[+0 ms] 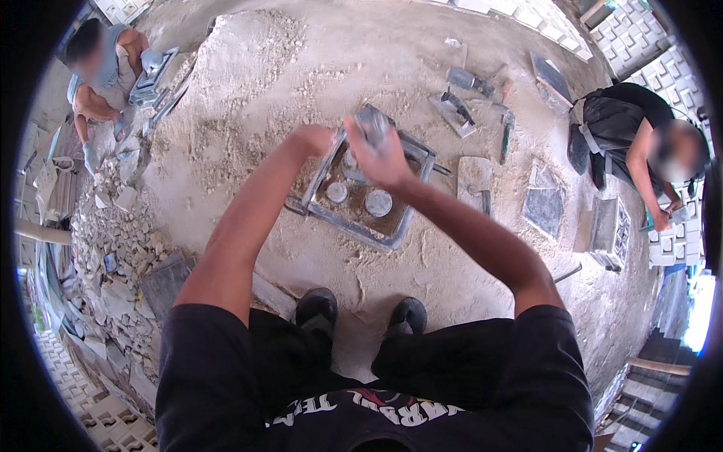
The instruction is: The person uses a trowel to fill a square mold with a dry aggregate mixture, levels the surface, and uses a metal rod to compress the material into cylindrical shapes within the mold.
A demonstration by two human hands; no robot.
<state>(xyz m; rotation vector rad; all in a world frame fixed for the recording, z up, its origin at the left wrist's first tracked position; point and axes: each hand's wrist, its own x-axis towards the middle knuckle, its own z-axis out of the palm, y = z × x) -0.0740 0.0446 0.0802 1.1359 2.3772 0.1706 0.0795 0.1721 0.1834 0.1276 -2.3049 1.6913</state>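
Note:
A square grey metal mould frame lies on the sandy ground in front of my feet, with two round grey pegs standing in brown mix inside it. My right hand is closed around a grey cylindrical metal piece held over the frame's far side. My left hand rests on the frame's far left corner, its fingers mostly hidden behind the wrist.
Trowels and flat metal plates lie beyond the frame. A crouching person works at the right beside cast blocks, another person at the upper left. Broken rubble piles along the left. My black shoes stand near the frame.

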